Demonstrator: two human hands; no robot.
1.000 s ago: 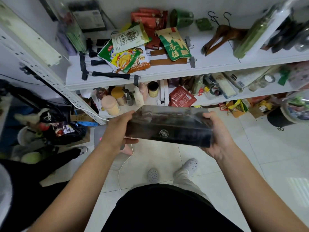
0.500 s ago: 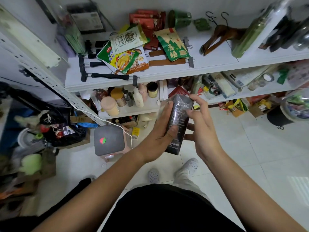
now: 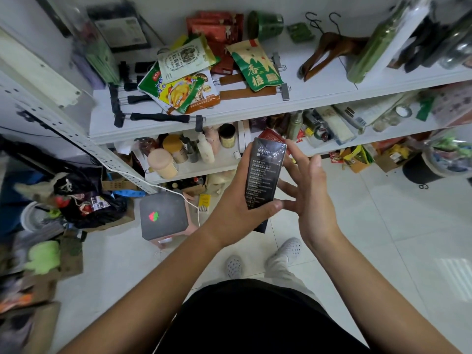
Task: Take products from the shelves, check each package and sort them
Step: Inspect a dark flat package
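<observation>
Both bare forearms reach forward from the bottom of the view and meet in front of the shelving, above the floor. The left hand (image 3: 237,200) comes in from the lower left. Its fingers curl round the back and left side of a black box (image 3: 265,172), and its thumb (image 3: 274,206) clamps across the lower front edge, so this hand grasps the box. The right hand (image 3: 313,198) stands just beside the box on its right, palm turned toward it. Its fingers (image 3: 315,163) are spread and nearly straight, released rather than clenched. The index fingertip appears to lie against the box's upper right corner. The lower fingers reach behind the box, and whether they touch it cannot be told.

The black box is a tall, narrow rectangular carton, held upright in the air with its top leaning a little to the right, in front of the lower shelf (image 3: 217,167). It is sealed in glossy clear film that catches light near the top. Its facing side carries rows of small pale print.

Behind it, the upper shelf (image 3: 319,98) is a flat white board holding soft, crinkled pouches, among them a green-and-tan pouch (image 3: 255,65) and a yellow-and-green pouch (image 3: 178,93). Near them lie brown wooden hangers (image 3: 329,47) with metal hooks and a round green tin (image 3: 265,24). The lower shelf carries smooth bottles and a cream-coloured jar (image 3: 162,163). On the floor (image 3: 383,226) of pale glossy tiles stands a grey square-topped stool (image 3: 163,215) with pink legs.
</observation>
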